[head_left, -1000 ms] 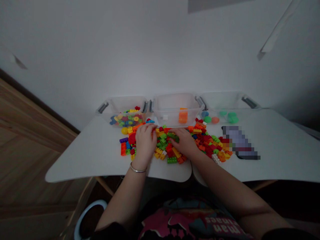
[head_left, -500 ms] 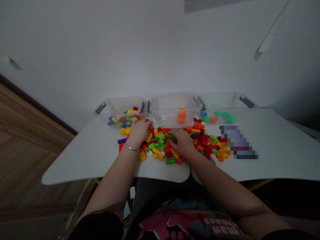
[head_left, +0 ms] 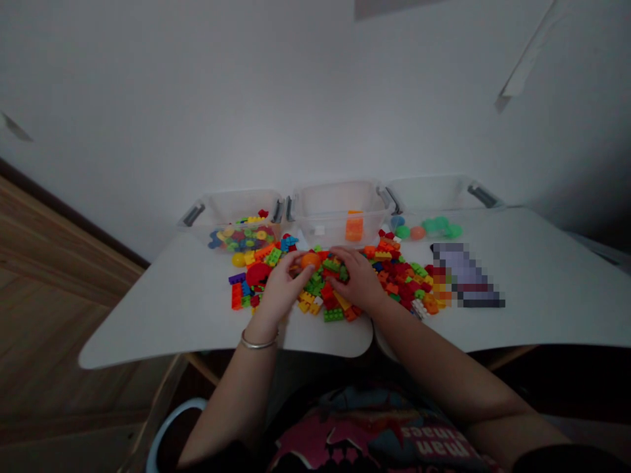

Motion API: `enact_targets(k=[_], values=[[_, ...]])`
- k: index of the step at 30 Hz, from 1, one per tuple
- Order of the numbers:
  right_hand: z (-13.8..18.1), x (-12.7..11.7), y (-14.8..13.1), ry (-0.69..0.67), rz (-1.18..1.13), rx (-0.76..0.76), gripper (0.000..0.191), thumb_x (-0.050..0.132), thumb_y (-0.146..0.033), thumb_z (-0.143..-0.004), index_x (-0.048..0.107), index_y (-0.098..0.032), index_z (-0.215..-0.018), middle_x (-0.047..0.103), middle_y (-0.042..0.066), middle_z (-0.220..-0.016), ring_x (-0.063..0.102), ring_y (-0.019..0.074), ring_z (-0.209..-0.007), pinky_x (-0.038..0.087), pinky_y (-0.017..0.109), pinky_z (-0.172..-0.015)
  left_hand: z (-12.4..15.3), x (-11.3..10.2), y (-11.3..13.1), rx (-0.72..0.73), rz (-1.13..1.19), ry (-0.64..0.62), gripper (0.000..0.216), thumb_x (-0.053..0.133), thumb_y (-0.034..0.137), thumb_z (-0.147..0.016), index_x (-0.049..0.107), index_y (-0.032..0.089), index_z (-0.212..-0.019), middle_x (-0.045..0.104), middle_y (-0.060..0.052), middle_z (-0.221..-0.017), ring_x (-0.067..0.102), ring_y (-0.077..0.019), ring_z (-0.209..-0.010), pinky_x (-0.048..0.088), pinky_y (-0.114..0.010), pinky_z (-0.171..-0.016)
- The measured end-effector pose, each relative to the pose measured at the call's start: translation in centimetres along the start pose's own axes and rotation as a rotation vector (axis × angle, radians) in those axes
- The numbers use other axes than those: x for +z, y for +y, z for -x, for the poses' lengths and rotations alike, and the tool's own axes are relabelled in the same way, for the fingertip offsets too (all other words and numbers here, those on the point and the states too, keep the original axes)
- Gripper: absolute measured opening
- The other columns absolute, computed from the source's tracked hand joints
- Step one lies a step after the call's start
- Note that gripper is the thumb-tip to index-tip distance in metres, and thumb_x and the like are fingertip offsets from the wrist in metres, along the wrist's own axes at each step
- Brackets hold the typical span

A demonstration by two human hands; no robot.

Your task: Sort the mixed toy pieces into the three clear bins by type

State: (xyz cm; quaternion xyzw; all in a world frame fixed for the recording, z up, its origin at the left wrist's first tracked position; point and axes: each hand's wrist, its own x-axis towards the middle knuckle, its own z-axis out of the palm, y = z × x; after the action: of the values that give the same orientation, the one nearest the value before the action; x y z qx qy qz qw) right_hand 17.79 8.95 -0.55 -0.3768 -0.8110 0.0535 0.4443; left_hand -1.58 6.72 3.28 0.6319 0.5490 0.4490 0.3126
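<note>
An orange ball (head_left: 310, 261) sits between the thumb and fingers of my left hand (head_left: 284, 282), just above the pile of toy bricks (head_left: 315, 286). My right hand (head_left: 359, 281) rests over the middle of the pile, its thumb and fingers apart and curved around green bricks (head_left: 331, 265). I see no firm grip on them; its palm side is hidden. A round red piece (head_left: 257, 274) lies left of my left hand, and a yellow ball (head_left: 238, 260) lies at the pile's left edge.
Three clear plastic bins stand along the wall: the left bin (head_left: 197, 226) holds mixed coloured pieces, the middle bin (head_left: 320, 217) an orange block (head_left: 353, 226) and a small white piece, the right bin (head_left: 428, 197) several balls (head_left: 438, 226). A pixelated phone-like object (head_left: 466, 276) lies right of the pile.
My left hand has moved right and nearer my right hand, carrying the orange ball and uncovering the red piece and blue bricks. My right hand stays over the pile, shifted slightly. The view has tilted slightly.
</note>
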Motion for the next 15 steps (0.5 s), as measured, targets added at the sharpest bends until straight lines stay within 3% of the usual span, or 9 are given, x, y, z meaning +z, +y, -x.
enact_targets(k=[3, 7, 11, 15], values=[[0.2, 0.2, -0.3, 0.0, -0.014, -0.154, 0.05, 0.063, -0.024, -0.084, 0.051, -0.022, -0.133, 0.059, 0.012, -0.131, 0.056, 0.0245, -0.12, 0.05, 0.044, -0.101, 1.2, 1.9, -0.2, 0.017, -0.062, -0.001, 0.035, 0.062, 0.039, -0.083, 0.064, 0.017, -0.111, 0.071, -0.008, -0.104, 0.066, -0.022, -0.095, 0.054, -0.038, -0.088], [0.2, 0.3, -0.4, -0.01, -0.041, -0.221, 0.043, 0.059, -0.018, -0.086, 0.054, -0.023, -0.128, 0.063, 0.01, -0.123, 0.059, 0.0228, -0.115, 0.052, 0.043, -0.098, 2.0, 2.8, -0.1, 0.179, -0.309, 0.02, 0.029, 0.059, 0.032, -0.087, 0.065, 0.018, -0.112, 0.069, -0.01, -0.112, 0.061, -0.0253, -0.108, 0.047, -0.046, -0.1], [0.2, 0.3, -0.5, -0.014, -0.093, -0.187, 0.045, 0.059, -0.014, -0.083, 0.056, -0.025, -0.127, 0.064, 0.009, -0.12, 0.059, 0.0227, -0.114, 0.051, 0.044, -0.099, 2.9, 2.9, 0.0, 0.261, -0.475, 0.036, 0.034, 0.052, 0.029, -0.092, 0.06, 0.015, -0.122, 0.066, -0.013, -0.12, 0.058, -0.027, -0.115, 0.041, -0.05, -0.107], [0.1, 0.2, -0.3, 0.025, -0.12, -0.065, 0.044, 0.06, -0.016, -0.082, 0.055, -0.026, -0.125, 0.062, 0.008, -0.12, 0.059, 0.0232, -0.113, 0.051, 0.046, -0.099, 4.4, 3.5, 0.1, 0.321, -0.659, 0.118, 0.047, 0.055, 0.031, -0.09, 0.052, 0.014, -0.134, 0.054, -0.016, -0.139, 0.045, -0.0313, -0.132, 0.034, -0.052, -0.113]])
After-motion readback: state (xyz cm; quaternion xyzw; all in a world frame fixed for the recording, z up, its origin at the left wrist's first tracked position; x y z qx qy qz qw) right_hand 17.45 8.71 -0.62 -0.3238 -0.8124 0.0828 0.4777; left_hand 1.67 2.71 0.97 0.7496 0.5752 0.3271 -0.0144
